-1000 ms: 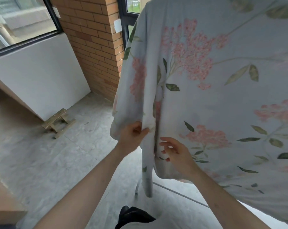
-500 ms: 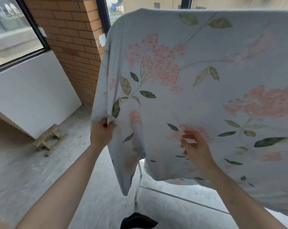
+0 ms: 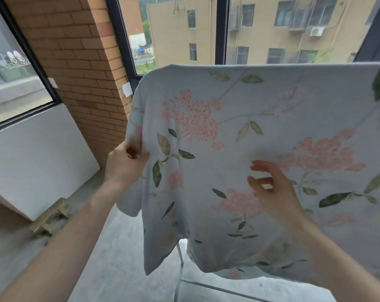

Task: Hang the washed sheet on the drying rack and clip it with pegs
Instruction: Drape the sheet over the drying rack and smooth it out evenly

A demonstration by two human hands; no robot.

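Draped over the top of a drying rack with thin white metal legs (image 3: 179, 256), filling the middle and right of the view: a pale blue cotton sheet printed with pink blossom clusters and green leaves (image 3: 261, 149), hanging down toward the near side, its upper fold level across the far windows. Rack's top bar hidden under the cloth; only one upright leg and a low crossbar visible below the hem. At the sheet's left edge, the left hand (image 3: 124, 164), fingers (image 3: 132, 152) closed in a pinch on the fabric's side hem, bunching it slightly there. To the right, the right hand (image 3: 274, 190), held in front of the printed face of the cloth, fingers (image 3: 261, 168) spread and loosely curled, gripping nothing; cannot tell whether the tips touch the fabric. Lower left corner of the sheet hanging to a point near the upright leg, above the grey stone-tile floor (image 3: 110, 253). Far left: a red brick pillar (image 3: 80, 62) between two dark-framed windows, a white panel (image 3: 36, 158) leaning under the left window, and a small low wooden stool (image 3: 51, 216) on the floor beside that panel. Through the far window, a tan apartment building (image 3: 271, 29).
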